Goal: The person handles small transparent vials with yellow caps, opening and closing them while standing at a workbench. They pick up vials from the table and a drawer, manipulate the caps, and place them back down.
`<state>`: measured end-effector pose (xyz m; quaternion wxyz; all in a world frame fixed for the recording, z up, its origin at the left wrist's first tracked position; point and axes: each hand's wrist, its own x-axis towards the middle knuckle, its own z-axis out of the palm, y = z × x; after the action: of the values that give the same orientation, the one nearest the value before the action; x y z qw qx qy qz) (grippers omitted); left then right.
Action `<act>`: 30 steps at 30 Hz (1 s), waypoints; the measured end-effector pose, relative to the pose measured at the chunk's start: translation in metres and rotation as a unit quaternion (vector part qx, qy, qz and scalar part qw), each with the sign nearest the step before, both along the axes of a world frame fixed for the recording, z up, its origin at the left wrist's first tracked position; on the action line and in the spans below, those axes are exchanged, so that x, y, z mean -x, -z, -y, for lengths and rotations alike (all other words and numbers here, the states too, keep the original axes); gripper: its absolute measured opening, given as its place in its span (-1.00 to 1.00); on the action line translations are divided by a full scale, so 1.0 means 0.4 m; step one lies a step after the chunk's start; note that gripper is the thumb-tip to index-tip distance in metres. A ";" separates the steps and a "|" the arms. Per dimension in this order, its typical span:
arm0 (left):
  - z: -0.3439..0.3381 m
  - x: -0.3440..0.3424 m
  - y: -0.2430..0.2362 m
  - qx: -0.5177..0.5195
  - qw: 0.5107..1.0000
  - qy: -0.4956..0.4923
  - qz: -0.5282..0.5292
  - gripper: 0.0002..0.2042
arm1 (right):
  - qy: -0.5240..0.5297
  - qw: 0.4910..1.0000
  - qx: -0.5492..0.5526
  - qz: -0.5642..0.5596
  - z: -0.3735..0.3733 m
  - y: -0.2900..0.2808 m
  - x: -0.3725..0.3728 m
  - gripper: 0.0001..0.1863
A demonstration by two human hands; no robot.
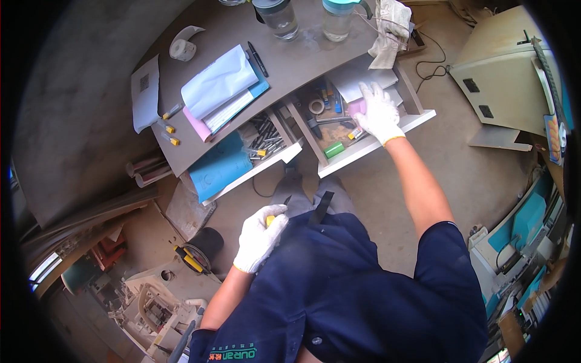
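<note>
In white gloves, my left hand [261,236] is closed on a small yellow item [271,220] near my waist; its exact kind is unclear. My right hand [380,114] reaches into the right open drawer [379,134], fingers apart over white papers [346,83] and beside a pink item [354,106] that it partly hides. That drawer also holds a tape roll [316,106], a green cylinder [333,149] and small tools. The left drawer [281,156] holds a blue sheet [219,164] and several metal bits [260,134].
On the desk [302,66] stand two jugs [273,18], a cloth [390,27], papers [218,78], a pen [257,60] and several yellow-capped tubes. A beige cabinet [496,66] stands right. Below left are a black bucket [207,242] and machinery [151,308]; more machines line the lower right.
</note>
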<state>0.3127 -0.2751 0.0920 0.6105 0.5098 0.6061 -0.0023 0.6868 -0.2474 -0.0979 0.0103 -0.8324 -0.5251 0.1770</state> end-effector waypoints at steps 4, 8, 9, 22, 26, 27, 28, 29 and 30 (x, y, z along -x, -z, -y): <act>0.013 0.014 -0.016 -0.004 1.000 -0.009 -0.025 -0.73 | -0.046 0.998 0.029 0.037 -0.077 0.092 0.028 -0.05; 0.026 0.038 -0.022 0.006 0.998 -0.034 -0.052 -0.72 | -0.002 0.998 0.068 0.011 -0.129 0.179 -0.012 -0.53; 0.029 0.041 -0.023 0.009 0.998 -0.039 -0.056 -0.72 | 0.017 0.996 0.084 -0.010 -0.128 0.201 -0.025 -0.61; 0.012 0.004 -0.012 0.012 0.999 -0.013 -0.028 -0.72 | -0.155 0.969 -0.018 -0.193 0.051 0.142 0.250 -0.66; -0.003 -0.017 -0.018 0.011 1.000 0.014 -0.022 -0.73 | -0.152 0.974 -0.051 -0.159 0.074 0.119 0.250 -0.62; -0.005 -0.021 -0.017 0.001 0.999 0.028 -0.017 -0.73 | -0.136 0.975 -0.037 -0.169 0.077 0.107 0.243 -0.61; -0.004 -0.026 -0.017 -0.009 0.999 0.041 -0.012 -0.73 | -0.124 0.976 -0.023 -0.179 0.079 0.095 0.237 -0.59; -0.005 -0.032 -0.019 -0.010 0.999 0.046 -0.012 -0.74 | -0.111 0.975 -0.009 -0.190 0.084 0.082 0.229 -0.58; -0.006 -0.039 -0.023 -0.010 0.999 0.051 -0.012 -0.74 | -0.112 0.980 -0.065 -0.148 0.098 0.068 0.225 -0.57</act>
<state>0.3282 -0.2728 0.1014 0.5968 0.5462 0.5869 -0.0333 0.5968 -0.2866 -0.1252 0.1222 -0.7302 -0.6183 0.2639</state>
